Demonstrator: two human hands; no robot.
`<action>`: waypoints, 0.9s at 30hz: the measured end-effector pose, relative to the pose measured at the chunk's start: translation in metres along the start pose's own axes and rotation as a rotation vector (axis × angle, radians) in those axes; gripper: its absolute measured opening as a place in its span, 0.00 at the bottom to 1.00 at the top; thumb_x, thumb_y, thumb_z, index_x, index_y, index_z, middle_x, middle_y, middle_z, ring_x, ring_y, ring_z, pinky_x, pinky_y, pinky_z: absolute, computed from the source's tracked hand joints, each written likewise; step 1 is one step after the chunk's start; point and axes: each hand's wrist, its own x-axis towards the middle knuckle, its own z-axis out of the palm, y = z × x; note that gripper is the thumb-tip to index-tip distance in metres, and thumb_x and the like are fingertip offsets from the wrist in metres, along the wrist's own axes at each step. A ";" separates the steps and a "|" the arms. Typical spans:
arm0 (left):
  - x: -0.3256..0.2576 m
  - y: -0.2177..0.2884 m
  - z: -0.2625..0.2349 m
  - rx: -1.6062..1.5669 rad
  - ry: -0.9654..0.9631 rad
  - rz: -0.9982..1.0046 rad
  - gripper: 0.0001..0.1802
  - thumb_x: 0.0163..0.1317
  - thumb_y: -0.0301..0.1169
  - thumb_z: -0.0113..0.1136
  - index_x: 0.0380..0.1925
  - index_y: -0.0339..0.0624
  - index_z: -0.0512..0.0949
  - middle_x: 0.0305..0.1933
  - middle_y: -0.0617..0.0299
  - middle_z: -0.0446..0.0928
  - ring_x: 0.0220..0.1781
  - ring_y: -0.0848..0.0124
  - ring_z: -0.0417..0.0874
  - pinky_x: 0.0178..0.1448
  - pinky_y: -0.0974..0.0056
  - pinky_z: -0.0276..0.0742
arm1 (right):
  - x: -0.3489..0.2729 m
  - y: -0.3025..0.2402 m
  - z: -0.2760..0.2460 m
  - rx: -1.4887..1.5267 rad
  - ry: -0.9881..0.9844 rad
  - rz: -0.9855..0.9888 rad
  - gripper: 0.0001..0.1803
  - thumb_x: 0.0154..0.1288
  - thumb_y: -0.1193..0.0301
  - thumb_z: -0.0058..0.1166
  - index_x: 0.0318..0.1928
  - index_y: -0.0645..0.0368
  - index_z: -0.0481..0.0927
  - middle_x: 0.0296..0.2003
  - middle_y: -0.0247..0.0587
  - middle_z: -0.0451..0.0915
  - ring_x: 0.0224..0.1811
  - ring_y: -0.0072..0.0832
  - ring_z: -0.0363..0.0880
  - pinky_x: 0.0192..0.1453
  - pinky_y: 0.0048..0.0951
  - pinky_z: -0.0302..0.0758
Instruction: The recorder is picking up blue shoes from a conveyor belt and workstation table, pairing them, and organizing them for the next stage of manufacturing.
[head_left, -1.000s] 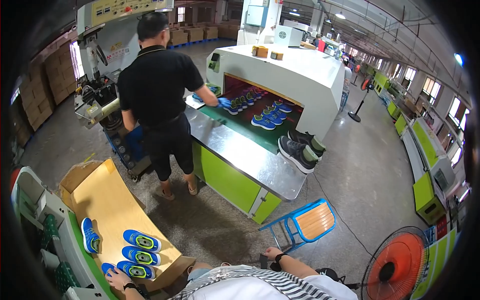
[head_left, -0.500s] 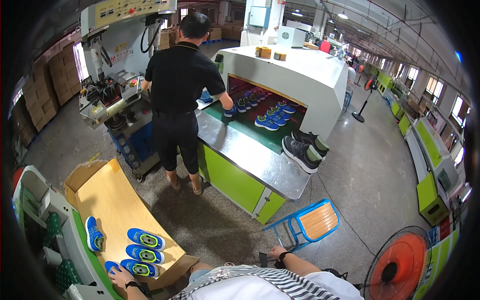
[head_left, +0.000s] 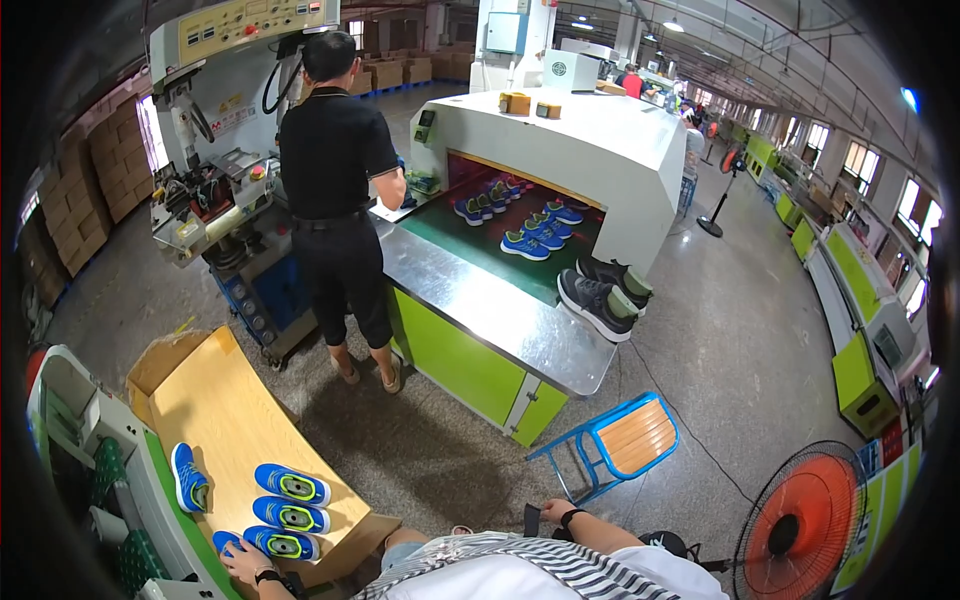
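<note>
**Co-worker now square to the press; wearer's left hand on the nearest blue shoe**

Shifted since the earlier pictures: the person in black (head_left: 335,190) has moved from the conveyor oven's mouth toward the grey press machine (head_left: 215,150) and now stands between the two, back to the camera, one arm bent toward the oven side. Camera view has also swung slightly, so the plywood chute sits more fully in frame.

Left hand (head_left: 245,562): lies at the lower end of the plywood chute (head_left: 215,420), fingers spread flat and resting on the near blue shoe (head_left: 228,543). Contact seen; a closed grasp is not. Its position at the chute's foot looks unchanged across the three pictures.

Right hand (head_left: 556,512): at the lower edge, wrist with a dark band, fingers curled close to a small dark object. Whether it grips that object cannot be told.

Blue shoes on the chute: three lie side by side near the bottom (head_left: 290,515), a fourth stands apart to the left against the green rail (head_left: 187,478). Count and layout match the earlier pictures.

Elsewhere: blue shoes on the green belt inside the oven (head_left: 525,245), a grey pair on the steel outfeed (head_left: 598,300), a blue-framed stool (head_left: 620,440), an orange fan (head_left: 800,530).

Judgement: the shoe work at the chute has not advanced; only the co-worker has moved.
</note>
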 end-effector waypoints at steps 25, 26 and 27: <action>0.000 -0.002 0.003 -0.010 0.026 -0.002 0.20 0.69 0.51 0.51 0.57 0.61 0.73 0.65 0.60 0.65 0.59 0.49 0.74 0.56 0.47 0.77 | -0.001 -0.010 0.002 0.062 -0.027 0.048 0.17 0.54 0.58 0.61 0.40 0.55 0.88 0.39 0.49 0.86 0.45 0.40 0.85 0.52 0.39 0.78; -0.002 -0.001 0.001 -0.010 0.027 0.000 0.20 0.69 0.51 0.51 0.57 0.61 0.73 0.65 0.60 0.65 0.59 0.49 0.74 0.56 0.47 0.77 | 0.000 -0.009 0.004 0.068 -0.024 0.043 0.18 0.54 0.58 0.60 0.40 0.55 0.88 0.39 0.49 0.86 0.45 0.41 0.85 0.52 0.39 0.78; -0.003 0.001 -0.001 -0.005 0.018 -0.002 0.21 0.68 0.51 0.51 0.57 0.61 0.73 0.65 0.60 0.65 0.59 0.50 0.74 0.55 0.47 0.77 | 0.000 -0.008 0.005 0.074 -0.022 0.037 0.18 0.55 0.58 0.60 0.40 0.55 0.87 0.39 0.49 0.86 0.45 0.41 0.85 0.52 0.39 0.78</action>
